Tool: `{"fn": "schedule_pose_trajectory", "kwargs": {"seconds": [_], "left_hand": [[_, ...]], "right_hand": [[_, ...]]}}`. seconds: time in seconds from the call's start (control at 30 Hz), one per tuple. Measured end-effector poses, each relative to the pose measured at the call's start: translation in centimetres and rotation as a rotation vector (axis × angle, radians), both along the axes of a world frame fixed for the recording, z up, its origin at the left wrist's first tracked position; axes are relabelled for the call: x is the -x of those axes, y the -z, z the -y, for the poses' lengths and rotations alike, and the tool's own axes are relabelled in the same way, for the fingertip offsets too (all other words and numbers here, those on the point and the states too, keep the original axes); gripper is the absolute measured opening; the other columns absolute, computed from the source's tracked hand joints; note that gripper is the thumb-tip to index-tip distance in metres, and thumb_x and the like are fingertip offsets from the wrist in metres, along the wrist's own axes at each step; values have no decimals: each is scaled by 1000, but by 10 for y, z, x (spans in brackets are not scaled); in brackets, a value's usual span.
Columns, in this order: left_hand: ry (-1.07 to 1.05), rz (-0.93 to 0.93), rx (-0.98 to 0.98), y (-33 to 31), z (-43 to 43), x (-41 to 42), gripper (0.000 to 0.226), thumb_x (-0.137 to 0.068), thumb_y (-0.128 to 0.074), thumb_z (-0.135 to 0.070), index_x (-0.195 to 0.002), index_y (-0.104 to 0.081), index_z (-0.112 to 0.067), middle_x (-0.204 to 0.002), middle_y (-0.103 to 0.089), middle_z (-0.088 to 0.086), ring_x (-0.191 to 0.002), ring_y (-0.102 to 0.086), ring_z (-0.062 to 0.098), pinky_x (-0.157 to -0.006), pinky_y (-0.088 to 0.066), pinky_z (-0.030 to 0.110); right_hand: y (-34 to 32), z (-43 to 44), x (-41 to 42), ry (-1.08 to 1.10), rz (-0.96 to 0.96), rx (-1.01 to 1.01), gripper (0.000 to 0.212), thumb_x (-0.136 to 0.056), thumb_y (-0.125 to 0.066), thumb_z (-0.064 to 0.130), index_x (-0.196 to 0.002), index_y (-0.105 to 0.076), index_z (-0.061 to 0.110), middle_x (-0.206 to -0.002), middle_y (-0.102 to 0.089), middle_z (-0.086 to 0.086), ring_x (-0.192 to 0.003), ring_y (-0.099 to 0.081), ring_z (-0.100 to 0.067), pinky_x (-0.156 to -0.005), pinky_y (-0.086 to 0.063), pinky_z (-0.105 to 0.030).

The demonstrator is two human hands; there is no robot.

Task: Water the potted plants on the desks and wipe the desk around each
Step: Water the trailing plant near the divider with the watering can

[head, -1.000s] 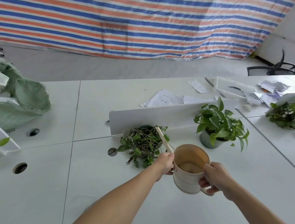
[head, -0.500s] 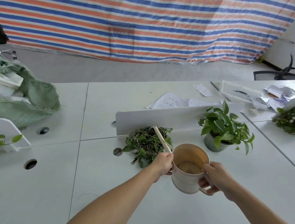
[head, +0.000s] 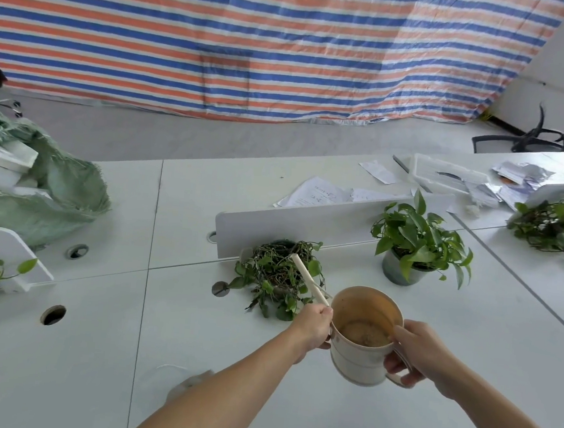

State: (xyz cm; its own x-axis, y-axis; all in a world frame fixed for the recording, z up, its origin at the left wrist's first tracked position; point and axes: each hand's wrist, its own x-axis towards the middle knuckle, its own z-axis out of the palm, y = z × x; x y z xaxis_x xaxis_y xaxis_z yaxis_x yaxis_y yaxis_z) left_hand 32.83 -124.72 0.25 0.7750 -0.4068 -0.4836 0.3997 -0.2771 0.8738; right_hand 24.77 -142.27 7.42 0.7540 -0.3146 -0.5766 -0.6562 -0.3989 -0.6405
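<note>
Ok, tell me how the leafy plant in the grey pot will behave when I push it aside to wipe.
Its grey pot looks round and stands flat on the smooth white desk, so it should slide rather than roll. The foliage spreads wider than the pot, so a high push may tip it. Leaves probably bend.

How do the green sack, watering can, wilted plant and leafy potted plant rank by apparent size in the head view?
1. green sack
2. leafy potted plant
3. wilted plant and watering can look alike; the can is nearer the camera, so unranked.
</note>
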Motion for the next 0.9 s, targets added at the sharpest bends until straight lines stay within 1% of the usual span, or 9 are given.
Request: {"fn": "schedule_pose_trajectory", "kwargs": {"seconds": [0.1, 0.2, 0.27, 0.37, 0.43, 0.6, 0.7, 0.9], "left_hand": [[12, -4, -1, -1, 7, 2, 39, -104, -30, -25, -114, -59, -2, -88, -54, 5, -81, -55, 19, -79, -56, 34], [20, -7, 0, -3, 16, 3, 38, -104, -30, -25, -113, -59, -3, -85, -54, 3, -79, -56, 18, -78, -57, 34], [25, -2, -2, -4, 23, 1, 38, -104, -30, -25, -113, -59, -2, -85, -55, 3, -78, -56, 17, -79, -57, 35], [23, -5, 4, -8, 31, -3, 34, -104, -30, -23, -108, -58, -5, -83, -53, 2, -76, -55, 18, -79, -57, 36], [26, -9, 1, -11, 36, -6, 31, -104, -30, -23, -105, -57, -7, -83, -53, 2, -78, -55, 19, -78, -57, 35], [16, -11, 0, -17, 44, -16, 32, -104, -29, -22, -105, -58, -8, -83, -54, 4, -78, -55, 20, -77, -57, 35], [8, -9, 9, -22, 46, -23, 32, -104, -30, -22, -103, -58, -8, -84, -55, 6, -77, -55, 20, -80, -57, 37], [-14, 13, 20, -28, 38, -36, 31, -104, -30, -22, -100, -58, -8, -81, -54, 5, -75, -56, 21, -73, -56, 34]], "right_hand": [[0, 6, 4, 16, -1, 7, 31, -95, -37, 8, -108, -55, -13, -64, -61, -18, -57, -54, -27, -54, -37, -35], [-1, 12, 7, 37, 12, 10, 23, -94, -37, 7, -98, -57, -3, -64, -61, -19, -57, -53, -27, -54, -37, -35], [-3, 16, 7, 53, 25, 7, 19, -94, -37, 7, -94, -55, 1, -63, -60, -19, -57, -53, -27, -54, -37, -35], [-5, 22, 5, 64, 35, 9, 19, -94, -37, 7, -91, -55, 2, -63, -60, -18, -57, -53, -27, -53, -37, -34], [-7, 25, 3, 74, 36, 9, 17, -94, -37, 7, -91, -54, 3, -63, -60, -19, -58, -52, -27, -53, -37, -33], [-11, 31, -7, 80, 56, 10, 15, -93, -38, 6, -90, -52, 5, -63, -58, -18, -58, -51, -27, -52, -37, -31], [-15, 31, -14, 84, 74, 2, 12, -92, -39, 5, -88, -50, 5, -63, -56, -17, -57, -51, -28, -50, -38, -30], [-20, 25, -30, 49, 88, 21, 17, -94, -38, 6, -88, -54, 2, -62, -60, -17, -55, -56, -27, -50, -43, -30]]}}
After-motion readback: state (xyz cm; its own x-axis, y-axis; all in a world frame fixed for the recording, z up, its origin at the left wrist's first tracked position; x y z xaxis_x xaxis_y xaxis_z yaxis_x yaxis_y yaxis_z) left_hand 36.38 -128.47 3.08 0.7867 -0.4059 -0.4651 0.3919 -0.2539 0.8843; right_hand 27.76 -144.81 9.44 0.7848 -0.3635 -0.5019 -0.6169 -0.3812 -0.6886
